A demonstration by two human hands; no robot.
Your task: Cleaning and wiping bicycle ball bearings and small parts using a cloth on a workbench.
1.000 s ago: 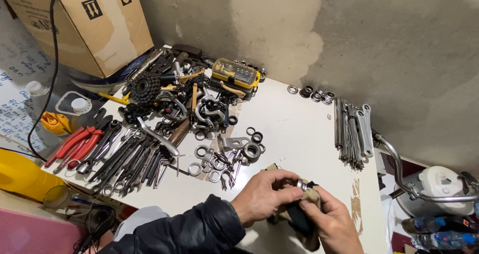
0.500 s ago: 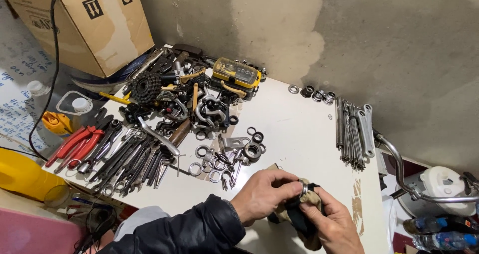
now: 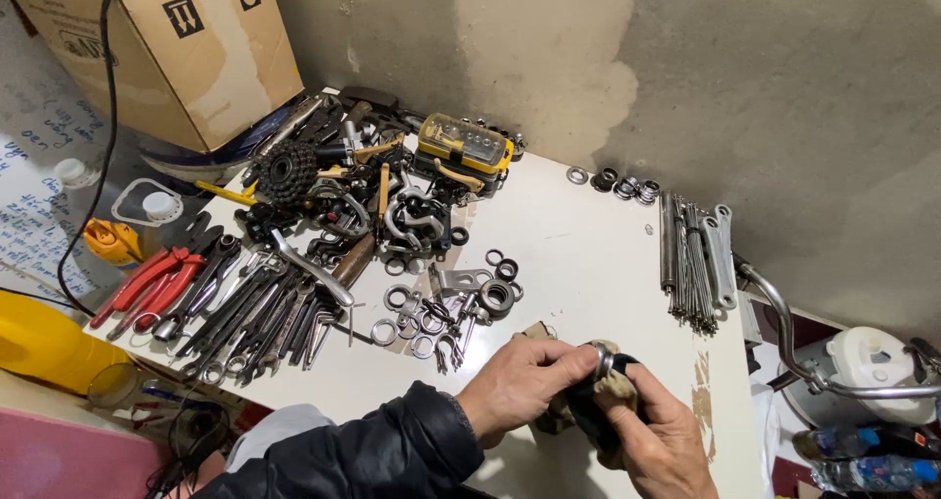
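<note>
Over the near edge of the white table [image 3: 578, 254], both my hands are together. My left hand [image 3: 520, 386], in a dark jacket sleeve, pinches a small round metal part [image 3: 601, 360] between thumb and fingers. My right hand [image 3: 662, 440] grips a dirty tan rag [image 3: 618, 381] wrapped around a dark object that holds the metal part. Most of that object is hidden by rag and fingers.
Washers, rings and small spanners [image 3: 441, 313] lie just beyond my hands. A row of wrenches and red pliers [image 3: 157, 283] fills the left edge. A yellow bit case [image 3: 466, 146], cogs, spokes [image 3: 691, 264], a cardboard box [image 3: 167, 48] and a handlebar [image 3: 814, 362] surround the table.
My hands have shifted slightly on the rag and the metal part, staying in the same place. Nothing else on the table has moved.
</note>
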